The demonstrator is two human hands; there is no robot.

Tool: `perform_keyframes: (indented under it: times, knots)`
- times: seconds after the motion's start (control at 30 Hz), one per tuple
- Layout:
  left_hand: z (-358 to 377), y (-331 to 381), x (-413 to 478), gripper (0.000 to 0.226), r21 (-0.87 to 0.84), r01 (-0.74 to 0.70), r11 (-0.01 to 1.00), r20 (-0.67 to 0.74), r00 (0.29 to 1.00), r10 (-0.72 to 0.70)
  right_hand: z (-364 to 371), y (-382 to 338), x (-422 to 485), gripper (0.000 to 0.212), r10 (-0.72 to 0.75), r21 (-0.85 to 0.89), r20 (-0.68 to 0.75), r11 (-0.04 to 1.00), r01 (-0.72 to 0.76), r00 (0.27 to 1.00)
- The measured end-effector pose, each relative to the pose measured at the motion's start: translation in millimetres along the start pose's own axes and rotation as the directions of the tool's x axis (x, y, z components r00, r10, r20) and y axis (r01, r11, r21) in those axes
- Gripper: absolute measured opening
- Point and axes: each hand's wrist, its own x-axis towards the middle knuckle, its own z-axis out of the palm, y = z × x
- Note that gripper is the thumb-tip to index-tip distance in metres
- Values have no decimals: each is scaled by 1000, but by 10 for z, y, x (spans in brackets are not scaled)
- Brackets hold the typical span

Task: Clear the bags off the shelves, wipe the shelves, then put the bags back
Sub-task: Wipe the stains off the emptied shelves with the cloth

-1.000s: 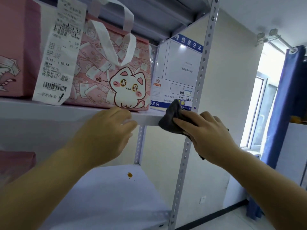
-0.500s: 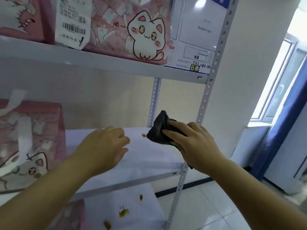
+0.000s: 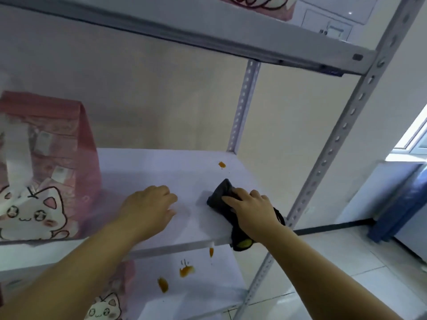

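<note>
The right hand (image 3: 251,211) presses a dark cloth (image 3: 219,192) onto the middle shelf (image 3: 150,167), its fingers curled over the bunched fabric; the cloth lies slantwise, its tip pointing toward the back wall and its tail hanging over the front edge under the wrist; the left hand (image 3: 150,209) rests on the shelf just beside it, fingers loose and holding nothing, so the two hands are apart with bare board between them; the relation that matters is the small orange stain (image 3: 221,164), which sits almost straight behind the cloth's tip, near the back right corner, and the right hand is plainly the nearer one; a short push away from the body looks enough to reach it; the pink bag (image 3: 46,169) stands upright on the far left of the same shelf, near the left hand and not touching it, so that end has probably not been cleared for wiping; more orange marks (image 3: 186,271) show on the lower shelf (image 3: 221,280) under the front edge, where a second bag (image 3: 104,306) stands; a drip (image 3: 211,251) hangs just below the edge.
</note>
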Motion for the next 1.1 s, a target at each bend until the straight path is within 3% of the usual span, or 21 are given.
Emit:
perform_keyframes:
  times: [0.33,0.6,0.73,0.93,1.0,1.1]
  knots:
    - [328,-159,657,42,-47,98,994,166,982,-89,396,383,1032,58,115,5,89,993,-116,989]
    - [505,-220,831,34,-10,85,996,76,994,-84,610,620,1731,53,353,46,151,930,-363,923]
    - [490,-226,852,35,26,44,999,70,997,-45,624,610,1958,55,302,119,233,935,-335,924]
    - [463,-253,839,37,8,14,1000,51,999,-15,672,397,1942,51,-14,294,131,956,-26,991]
    - [462,-264,842,37,-7,7,1000,49,999,-7,703,420,1908,52,8,322,126,946,-49,992]
    - [456,-301,841,38,-7,6,1000,28,1000,-6,686,495,1971,54,211,306,193,915,-263,958]
